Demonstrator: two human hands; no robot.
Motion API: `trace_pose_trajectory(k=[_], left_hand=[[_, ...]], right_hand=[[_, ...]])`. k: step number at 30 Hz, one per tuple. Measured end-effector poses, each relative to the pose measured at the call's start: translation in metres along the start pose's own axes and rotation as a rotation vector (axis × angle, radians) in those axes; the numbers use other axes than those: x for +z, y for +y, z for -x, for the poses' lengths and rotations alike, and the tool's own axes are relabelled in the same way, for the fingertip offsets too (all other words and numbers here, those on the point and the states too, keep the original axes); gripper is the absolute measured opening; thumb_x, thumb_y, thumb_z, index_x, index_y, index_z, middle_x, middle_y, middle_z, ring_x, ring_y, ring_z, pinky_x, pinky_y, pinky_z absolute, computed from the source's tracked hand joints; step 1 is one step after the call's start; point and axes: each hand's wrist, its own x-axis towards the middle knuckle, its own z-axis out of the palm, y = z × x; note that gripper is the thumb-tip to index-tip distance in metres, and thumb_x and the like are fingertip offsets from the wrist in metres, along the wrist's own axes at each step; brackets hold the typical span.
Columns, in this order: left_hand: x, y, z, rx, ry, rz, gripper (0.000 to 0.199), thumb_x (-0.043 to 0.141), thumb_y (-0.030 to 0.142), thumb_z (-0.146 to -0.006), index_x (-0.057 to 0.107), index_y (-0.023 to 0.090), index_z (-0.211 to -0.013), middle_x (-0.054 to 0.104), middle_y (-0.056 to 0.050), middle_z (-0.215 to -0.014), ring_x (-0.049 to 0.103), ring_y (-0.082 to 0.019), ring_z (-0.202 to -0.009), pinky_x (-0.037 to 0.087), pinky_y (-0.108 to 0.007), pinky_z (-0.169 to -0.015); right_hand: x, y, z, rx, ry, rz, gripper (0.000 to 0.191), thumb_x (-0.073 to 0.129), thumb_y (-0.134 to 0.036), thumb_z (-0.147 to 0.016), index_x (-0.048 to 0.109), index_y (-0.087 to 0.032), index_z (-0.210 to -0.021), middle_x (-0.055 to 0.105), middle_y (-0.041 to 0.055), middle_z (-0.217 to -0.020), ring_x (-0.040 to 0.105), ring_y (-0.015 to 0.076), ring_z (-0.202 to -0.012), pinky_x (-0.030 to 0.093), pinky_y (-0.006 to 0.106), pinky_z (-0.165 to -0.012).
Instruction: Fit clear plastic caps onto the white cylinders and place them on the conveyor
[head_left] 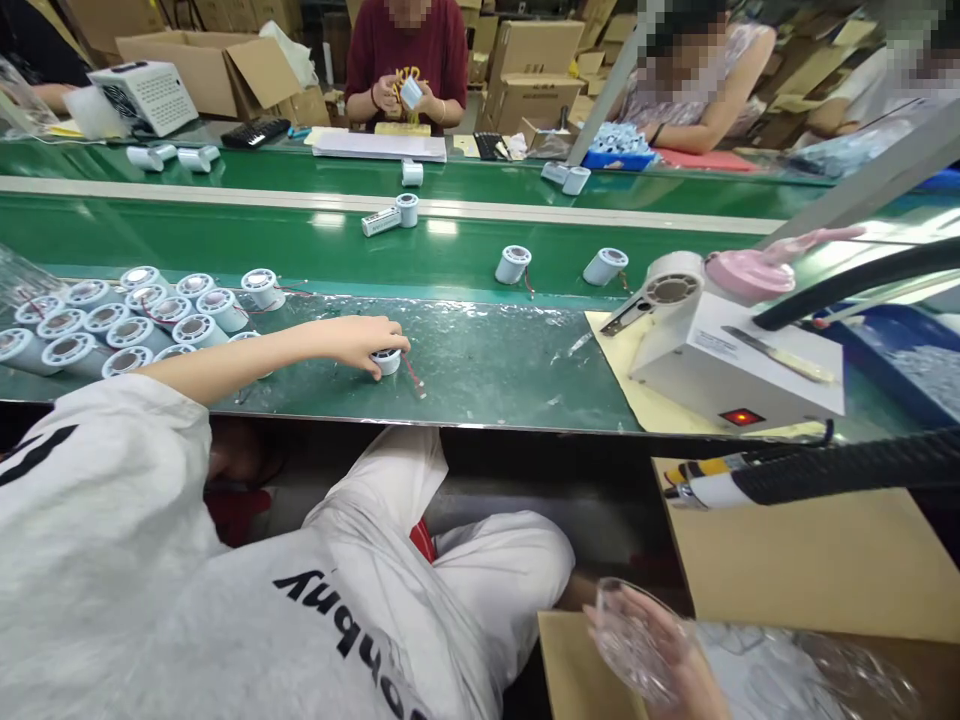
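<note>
On the green worktop, my left hand is closed from above around a white cylindrical housing. Red wires with a small connector trail from that housing toward the bench edge. Low on the right, my right hand grips a clear plastic round cover over an open cardboard box. More clear plastic pieces lie in this box. To the left of my left hand stand several similar white cylinders, grouped upright or leaning, some with red wires.
A conveyor carries several white cylinders. At the right, a white machine with a lit red switch sits on cardboard, a black hose below it. A blue bin stands beyond. Co-workers sit across the belt.
</note>
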Motion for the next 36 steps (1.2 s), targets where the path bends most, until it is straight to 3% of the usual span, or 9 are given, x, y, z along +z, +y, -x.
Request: trace_pose_trajectory(k=[4,7,9,11,17,22,25,30,36], left_hand=[[0.029,0.039,-0.01,0.024,0.071,0.519,0.044,0.046,0.055,-0.093,0.062,0.016,-0.106,0.068,-0.008,-0.095,0.064,-0.02,-0.08,0.05,-0.028,-0.069],[0.056,0.087,-0.025,0.149,-0.22,0.945,0.045,0.041,0.057,-0.093,0.059,0.016,-0.096,0.059,-0.002,-0.074,0.054,-0.014,-0.056,0.04,-0.024,-0.047],[0.07,0.115,-0.031,0.256,-0.404,0.986,0.039,0.049,0.053,-0.09,0.062,0.016,-0.098,0.059,-0.002,-0.074,0.052,-0.014,-0.055,0.037,-0.024,-0.044],[0.078,0.136,-0.033,0.376,-0.405,0.88,0.033,0.055,0.045,-0.09,0.067,0.017,-0.1,0.064,-0.003,-0.081,0.056,-0.014,-0.063,0.042,-0.024,-0.052],[0.096,0.156,-0.03,0.503,0.067,0.72,0.042,0.072,0.046,-0.087,0.071,0.02,-0.12,0.065,-0.008,-0.105,0.062,-0.021,-0.095,0.048,-0.032,-0.086],[0.122,0.156,-0.038,0.488,0.184,0.83,0.073,0.088,0.06,-0.067,0.072,0.025,-0.128,0.06,-0.008,-0.108,0.059,-0.023,-0.101,0.05,-0.036,-0.09],[0.132,0.154,-0.042,0.538,0.184,0.878,0.071,0.088,0.061,-0.066,0.074,0.024,-0.124,0.06,-0.013,-0.121,0.059,-0.028,-0.114,0.05,-0.042,-0.099],[0.129,0.156,-0.037,0.591,0.014,1.013,0.065,0.088,0.042,-0.073,0.068,0.022,-0.131,0.067,-0.014,-0.131,0.064,-0.028,-0.119,0.052,-0.04,-0.101],[0.126,0.162,-0.028,0.354,-0.182,1.409,0.067,0.084,0.03,-0.075,0.06,0.022,-0.137,0.066,-0.012,-0.133,0.07,-0.019,-0.099,0.058,-0.034,-0.087]], right_hand=[[0.056,-0.022,0.003,-0.498,-0.096,0.441,0.04,0.064,-0.046,-0.095,0.069,-0.031,-0.132,0.065,0.0128,-0.13,0.07,0.0334,-0.113,0.063,0.046,-0.09],[0.098,-0.047,-0.007,-0.887,-0.035,0.775,0.038,0.062,-0.035,-0.097,0.07,-0.033,-0.134,0.061,0.0143,-0.133,0.066,0.0342,-0.115,0.06,0.049,-0.093],[0.115,-0.061,-0.015,-0.957,0.074,0.933,0.039,0.062,-0.027,-0.096,0.069,-0.034,-0.134,0.058,0.0151,-0.14,0.062,0.035,-0.114,0.058,0.052,-0.094],[0.119,-0.068,-0.021,-0.903,0.14,1.033,0.037,0.061,-0.017,-0.093,0.073,-0.032,-0.125,0.055,0.0143,-0.145,0.059,0.036,-0.115,0.056,0.054,-0.094],[0.099,-0.069,-0.014,-0.632,-0.091,0.776,0.003,0.071,-0.024,-0.089,0.072,-0.023,-0.091,0.06,0.0131,-0.133,0.063,0.0334,-0.115,0.06,0.047,-0.09],[0.096,-0.071,-0.008,-0.462,-0.056,0.395,0.031,0.06,-0.038,-0.097,0.066,-0.022,-0.072,0.065,0.0099,-0.111,0.068,0.0244,-0.099,0.058,0.039,-0.086],[0.097,-0.07,-0.011,-0.338,0.009,0.22,0.034,0.068,-0.043,-0.09,0.066,-0.021,-0.065,0.067,0.0091,-0.103,0.068,0.0236,-0.094,0.058,0.033,-0.071],[0.093,-0.063,-0.017,-0.194,0.007,-0.041,0.039,0.079,-0.05,-0.082,0.068,-0.021,-0.059,0.072,0.0095,-0.102,0.071,0.0279,-0.102,0.061,0.037,-0.074],[0.085,-0.063,-0.01,-0.435,-0.117,0.142,0.028,0.083,-0.049,-0.081,0.079,-0.027,-0.099,0.072,0.0092,-0.131,0.065,0.033,-0.127,0.056,0.051,-0.105]])
